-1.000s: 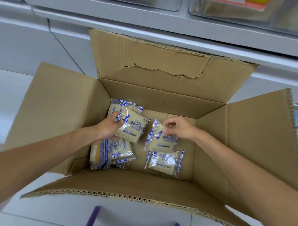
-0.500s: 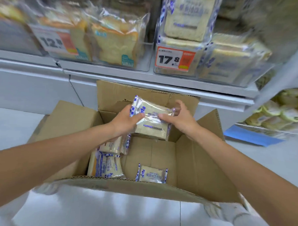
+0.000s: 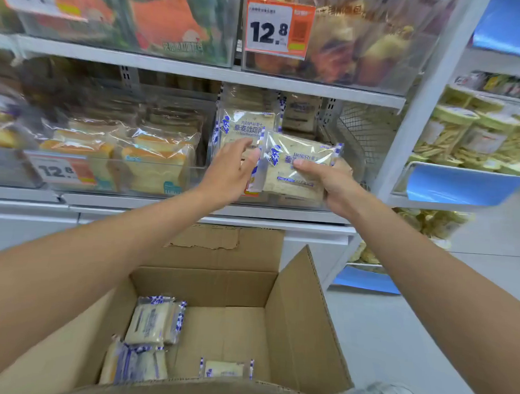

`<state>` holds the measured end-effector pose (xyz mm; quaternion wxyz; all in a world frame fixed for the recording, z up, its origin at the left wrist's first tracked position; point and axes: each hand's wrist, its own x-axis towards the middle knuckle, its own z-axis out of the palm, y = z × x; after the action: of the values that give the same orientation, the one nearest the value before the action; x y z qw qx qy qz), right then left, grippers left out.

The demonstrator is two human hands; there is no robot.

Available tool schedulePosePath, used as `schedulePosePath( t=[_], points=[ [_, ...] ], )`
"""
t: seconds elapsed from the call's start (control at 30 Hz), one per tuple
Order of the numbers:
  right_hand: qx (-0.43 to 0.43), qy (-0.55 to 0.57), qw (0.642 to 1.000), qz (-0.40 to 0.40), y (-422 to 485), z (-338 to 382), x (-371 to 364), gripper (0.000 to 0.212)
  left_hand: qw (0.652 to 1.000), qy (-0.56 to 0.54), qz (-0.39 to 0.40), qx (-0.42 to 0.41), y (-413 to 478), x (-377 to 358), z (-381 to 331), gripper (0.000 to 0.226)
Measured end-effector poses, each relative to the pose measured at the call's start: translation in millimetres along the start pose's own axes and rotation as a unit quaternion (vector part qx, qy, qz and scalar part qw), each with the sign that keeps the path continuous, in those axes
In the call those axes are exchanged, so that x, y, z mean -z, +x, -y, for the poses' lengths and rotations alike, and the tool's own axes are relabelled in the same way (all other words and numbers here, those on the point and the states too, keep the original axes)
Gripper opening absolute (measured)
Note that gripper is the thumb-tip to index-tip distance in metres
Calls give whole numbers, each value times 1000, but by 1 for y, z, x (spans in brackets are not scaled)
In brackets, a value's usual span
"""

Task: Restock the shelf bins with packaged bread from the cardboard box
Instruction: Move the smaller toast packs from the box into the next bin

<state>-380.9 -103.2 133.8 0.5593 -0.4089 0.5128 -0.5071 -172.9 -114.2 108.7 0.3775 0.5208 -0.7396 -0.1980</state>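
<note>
The pale floor (image 3: 395, 336) held an open cardboard box (image 3: 301, 317) at the near side. A few small bread packs (image 3: 155, 320) lay in the bottom of the box, most on the left and one at the near edge. Past the box stood white shelves. The lower shelf board (image 3: 163, 203) carried clear bins (image 3: 194, 176). The left bin had bagged sliced loaves (image 3: 152, 168) and the right bin had blue-and-white packs (image 3: 241, 127) standing up. The upper shelf board (image 3: 169, 66) carried more bins, one with a 12.8 price tag (image 3: 272, 27).
</note>
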Motion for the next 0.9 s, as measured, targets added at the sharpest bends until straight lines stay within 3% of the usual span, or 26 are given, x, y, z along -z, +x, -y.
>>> schedulePosePath(
  t=[0.07, 0.13, 0.2, 0.27, 0.43, 0.53, 0.6, 0.67, 0.73, 0.8, 0.9],
  points=[
    [21, -20, 999, -29, 16, 18, 9, 113, 989, 128, -12, -75, 24, 2, 3, 41],
    [35, -21, 998, -45, 39, 31, 18, 104, 952, 259, -17, -160, 46, 2, 12, 45],
    [36, -17, 998, -55, 63, 42, 24, 114, 924, 320, -29, -208, 65, 0, 23, 38],
    [49, -26, 996, -74, 88, 48, 30, 114, 911, 338, -49, -229, 77, -2, 36, 34],
    [62, -50, 988, -133, 144, 56, 46, 59, 891, 347, -98, -274, 82, -9, 57, 37],
    [90, -96, 983, -131, 175, 58, 40, 95, 886, 355, -112, -275, 83, -11, 57, 38],
    [136, -139, 972, -133, 191, 53, 28, 94, 884, 357, -116, -278, 83, -12, 58, 38],
    [177, -254, 938, -156, 205, 46, 21, 93, 882, 358, -119, -282, 83, -12, 60, 39],
    [177, -393, 881, -196, 214, 40, 23, 106, 881, 361, -119, -282, 83, -12, 60, 39],
    [159, -460, 849, -205, 222, 36, 29, 114, 880, 364, -121, -280, 84, -12, 61, 39],
    [134, -450, 873, -130, 225, 38, 31, 121, 879, 364, -128, -282, 84, -14, 61, 40]
  ],
)
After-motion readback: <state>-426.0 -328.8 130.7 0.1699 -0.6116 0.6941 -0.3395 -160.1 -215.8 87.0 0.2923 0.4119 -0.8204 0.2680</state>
